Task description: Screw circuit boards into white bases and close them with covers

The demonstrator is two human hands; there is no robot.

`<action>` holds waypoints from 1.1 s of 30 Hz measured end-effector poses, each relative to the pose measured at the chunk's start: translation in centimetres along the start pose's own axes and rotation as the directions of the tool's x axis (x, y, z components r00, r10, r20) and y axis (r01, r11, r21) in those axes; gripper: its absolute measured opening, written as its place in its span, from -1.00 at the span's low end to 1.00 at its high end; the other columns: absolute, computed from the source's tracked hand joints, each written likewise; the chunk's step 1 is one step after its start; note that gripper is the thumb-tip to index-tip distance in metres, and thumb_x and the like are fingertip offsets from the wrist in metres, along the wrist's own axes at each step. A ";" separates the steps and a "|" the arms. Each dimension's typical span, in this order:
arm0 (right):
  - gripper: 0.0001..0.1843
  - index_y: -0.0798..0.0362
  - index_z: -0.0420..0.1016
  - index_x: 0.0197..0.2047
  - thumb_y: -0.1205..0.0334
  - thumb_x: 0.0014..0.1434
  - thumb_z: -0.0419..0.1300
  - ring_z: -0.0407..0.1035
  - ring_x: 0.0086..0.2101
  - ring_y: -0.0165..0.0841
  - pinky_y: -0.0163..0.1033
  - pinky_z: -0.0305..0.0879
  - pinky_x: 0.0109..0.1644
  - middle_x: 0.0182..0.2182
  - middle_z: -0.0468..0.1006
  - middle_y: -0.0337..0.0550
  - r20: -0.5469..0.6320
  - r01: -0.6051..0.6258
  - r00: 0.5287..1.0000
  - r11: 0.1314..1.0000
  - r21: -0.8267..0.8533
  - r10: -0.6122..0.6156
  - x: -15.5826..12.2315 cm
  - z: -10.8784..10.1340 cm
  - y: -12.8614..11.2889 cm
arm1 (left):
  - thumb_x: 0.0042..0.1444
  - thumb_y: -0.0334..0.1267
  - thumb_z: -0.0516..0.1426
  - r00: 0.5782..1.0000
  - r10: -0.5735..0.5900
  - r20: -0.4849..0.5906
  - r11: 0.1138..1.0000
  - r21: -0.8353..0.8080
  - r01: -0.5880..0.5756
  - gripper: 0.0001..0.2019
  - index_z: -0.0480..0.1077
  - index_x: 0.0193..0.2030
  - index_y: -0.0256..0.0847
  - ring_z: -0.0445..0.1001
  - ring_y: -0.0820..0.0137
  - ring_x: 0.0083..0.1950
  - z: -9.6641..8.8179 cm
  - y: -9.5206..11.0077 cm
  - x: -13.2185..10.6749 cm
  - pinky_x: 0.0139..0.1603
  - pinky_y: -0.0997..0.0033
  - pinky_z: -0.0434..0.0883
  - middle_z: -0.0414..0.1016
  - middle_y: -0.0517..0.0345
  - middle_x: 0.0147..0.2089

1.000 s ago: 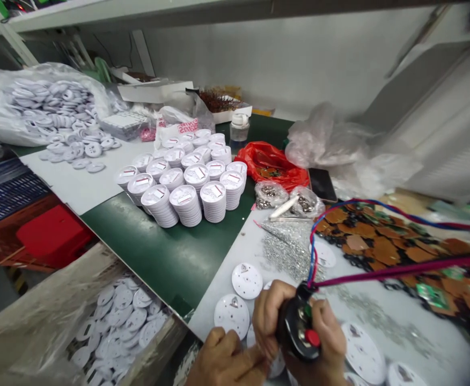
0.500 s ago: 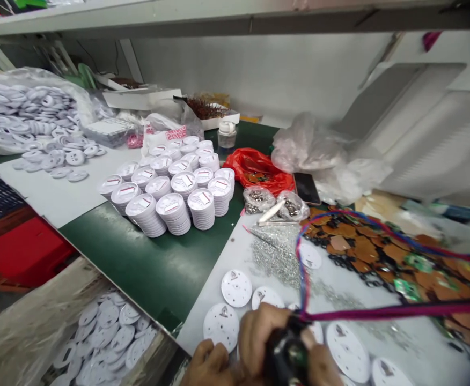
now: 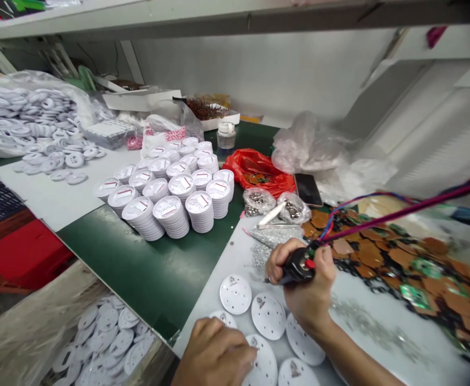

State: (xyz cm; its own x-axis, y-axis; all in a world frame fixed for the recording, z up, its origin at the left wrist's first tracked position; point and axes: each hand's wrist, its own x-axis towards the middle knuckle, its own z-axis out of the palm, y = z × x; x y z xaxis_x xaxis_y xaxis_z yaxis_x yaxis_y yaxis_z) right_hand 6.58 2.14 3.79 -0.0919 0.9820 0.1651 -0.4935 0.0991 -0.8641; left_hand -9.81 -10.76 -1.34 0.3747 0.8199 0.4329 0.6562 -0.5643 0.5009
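Lying near centre on the grey sheet (image 3: 203, 305): white discs (image 3: 268, 316), at least six showing, apart or just touching, pierced with small holes; several are bearing a metal piece near the rim. One disc is partly hiding behind the left hand.

Left hand (image 3: 219, 351): fingers curling over the left edge of a near disc; whether they are gripping it, one cannot tell.

Right hand (image 3: 311, 287): closing round a black driver (image 3: 299, 265) with a red button; its tip is pointing left, seemingly touching no disc. A cord (image 3: 404, 213) is running from it to the far right.

Spreading just beyond: silver bits (image 3: 261, 252), with more scattering to the right of the right arm. A white tool (image 3: 272, 214) is lying by two clear pouches (image 3: 259, 201) of metal parts.

Standing far left of the discs, on green mat: stacks (image 3: 200, 214), each showing a red-edged patch on top.

Covering the right: brown boards (image 3: 399, 257), a few green. Far centre: a red bag (image 3: 243, 161), a phone (image 3: 308, 189), a bottle (image 3: 226, 136).

Holding stock, left: a clear sack (image 3: 26, 112) of white rings, far; a box (image 3: 37, 321) of white pieces, near.

Progress, by judgement: the stacks are seeming set aside as done; the loose discs are appearing midway, with plenty of bits and boards waiting.
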 end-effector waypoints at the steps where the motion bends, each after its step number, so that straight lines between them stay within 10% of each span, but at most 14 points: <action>1: -0.39 0.03 0.47 -0.50 -0.33 0.25 0.06 0.23 -0.66 -0.42 -0.27 0.16 -0.56 -0.68 0.35 -0.26 0.001 -0.004 1.000 1.000 -0.002 0.004 0.0 -0.1 0.2 | 0.36 -0.42 0.11 1.000 -0.013 0.011 1.000 -0.021 0.013 -0.84 0.49 -0.06 -0.13 0.38 0.33 -0.27 -0.4 -0.3 0.6 -0.20 0.28 0.23 0.56 0.19 -0.22; 17: -0.39 0.02 0.49 -0.53 -0.31 0.24 0.04 0.21 -0.66 -0.38 -0.24 0.17 -0.57 -0.71 0.32 -0.24 0.018 0.023 1.000 0.999 0.026 -0.023 -0.6 1.0 -2.5 | 0.21 -0.33 0.33 0.955 -0.285 0.083 0.957 -0.029 0.288 -0.77 0.53 0.00 -0.12 0.41 0.23 -0.11 1.1 -1.9 7.7 -0.09 0.21 0.24 0.52 0.17 -0.17; 23: -0.35 0.02 0.51 -0.52 -0.34 0.26 -0.01 0.21 -0.66 -0.39 -0.24 0.18 -0.57 -0.71 0.31 -0.23 0.036 0.043 0.998 0.998 0.052 -0.045 -1.3 1.0 -4.1 | 0.18 -0.40 0.35 0.972 -0.222 0.077 0.972 -0.066 0.227 -0.89 0.51 -0.28 -0.19 0.41 0.33 -0.19 2.7 -2.0 9.2 -0.11 0.25 0.21 0.51 0.27 -0.28; 33: -0.31 0.01 0.49 -0.55 -0.37 0.25 -0.05 0.19 -0.69 -0.40 -0.23 0.16 -0.59 -0.74 0.26 -0.25 0.006 -0.031 1.000 0.995 0.093 0.031 -3.1 -0.6 -7.0 | 0.39 -0.24 0.17 0.985 0.091 0.150 0.994 -0.069 -0.081 -0.89 0.39 -0.20 -0.18 0.35 0.33 -0.18 3.4 -1.2 8.3 -0.12 0.28 0.23 0.45 0.21 -0.22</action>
State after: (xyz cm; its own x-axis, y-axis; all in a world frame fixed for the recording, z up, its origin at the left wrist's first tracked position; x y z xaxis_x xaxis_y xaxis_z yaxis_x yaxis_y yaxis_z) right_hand 10.85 -1.53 9.05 -0.1122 0.9836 0.1411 -0.5686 0.0529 -0.8209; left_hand -5.30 -2.96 -0.90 0.5268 0.7702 0.3596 0.5765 -0.6346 0.5148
